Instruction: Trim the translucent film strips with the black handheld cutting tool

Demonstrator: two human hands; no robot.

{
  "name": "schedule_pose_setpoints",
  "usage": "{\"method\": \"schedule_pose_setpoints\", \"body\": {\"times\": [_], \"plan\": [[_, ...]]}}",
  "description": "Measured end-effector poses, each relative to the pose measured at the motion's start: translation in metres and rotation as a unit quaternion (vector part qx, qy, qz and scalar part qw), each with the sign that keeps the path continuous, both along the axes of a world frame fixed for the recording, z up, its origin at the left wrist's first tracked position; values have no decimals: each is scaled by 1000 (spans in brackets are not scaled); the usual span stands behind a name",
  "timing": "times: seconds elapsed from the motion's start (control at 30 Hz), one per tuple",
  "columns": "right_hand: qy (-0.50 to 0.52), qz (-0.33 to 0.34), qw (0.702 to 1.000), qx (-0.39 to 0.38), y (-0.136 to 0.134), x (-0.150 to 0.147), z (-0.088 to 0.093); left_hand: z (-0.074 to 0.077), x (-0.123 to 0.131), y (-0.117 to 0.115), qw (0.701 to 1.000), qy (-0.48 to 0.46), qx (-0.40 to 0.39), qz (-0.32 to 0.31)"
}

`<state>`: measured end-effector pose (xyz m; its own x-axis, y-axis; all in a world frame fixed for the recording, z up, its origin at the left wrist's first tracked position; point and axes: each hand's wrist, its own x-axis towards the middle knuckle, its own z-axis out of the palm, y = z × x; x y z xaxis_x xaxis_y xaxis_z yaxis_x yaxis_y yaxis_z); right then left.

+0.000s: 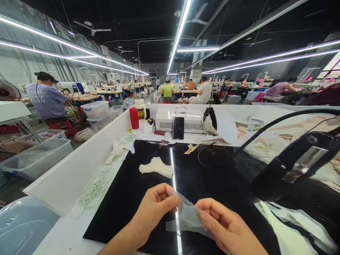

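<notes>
Between my hands is a thin, see-through whitish sheet (190, 215), held above a glossy black board (119, 205). My left hand (156, 209) pinches its upper left edge between thumb and fingers. On the right side, my right hand (220, 221) grips the same sheet with thumb and fingertips. Part of the sheet hangs below and behind the right fingers. A cream fabric piece (156, 167) with a curved outline lies flat on the board, just beyond my left hand.
At right, a dark lamp-like arm (292, 163) reaches over the board above pale pieces (287, 226). Tangled thin cords (97, 187) lie left. Behind stand a white vented box (180, 118), a phone (178, 127) and a red cup (134, 118). A low white wall (66, 173) edges the table.
</notes>
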<state>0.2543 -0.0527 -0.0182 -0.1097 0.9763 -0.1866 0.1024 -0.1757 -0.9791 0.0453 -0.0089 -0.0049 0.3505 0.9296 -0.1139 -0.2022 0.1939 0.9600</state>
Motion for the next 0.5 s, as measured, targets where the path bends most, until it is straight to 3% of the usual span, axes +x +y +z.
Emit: {"method": "schedule_pose_setpoints", "body": {"times": [0.5], "plan": [[125, 23, 980, -152, -8, 11, 1, -6, -2, 3, 998, 8, -63, -7]]}}
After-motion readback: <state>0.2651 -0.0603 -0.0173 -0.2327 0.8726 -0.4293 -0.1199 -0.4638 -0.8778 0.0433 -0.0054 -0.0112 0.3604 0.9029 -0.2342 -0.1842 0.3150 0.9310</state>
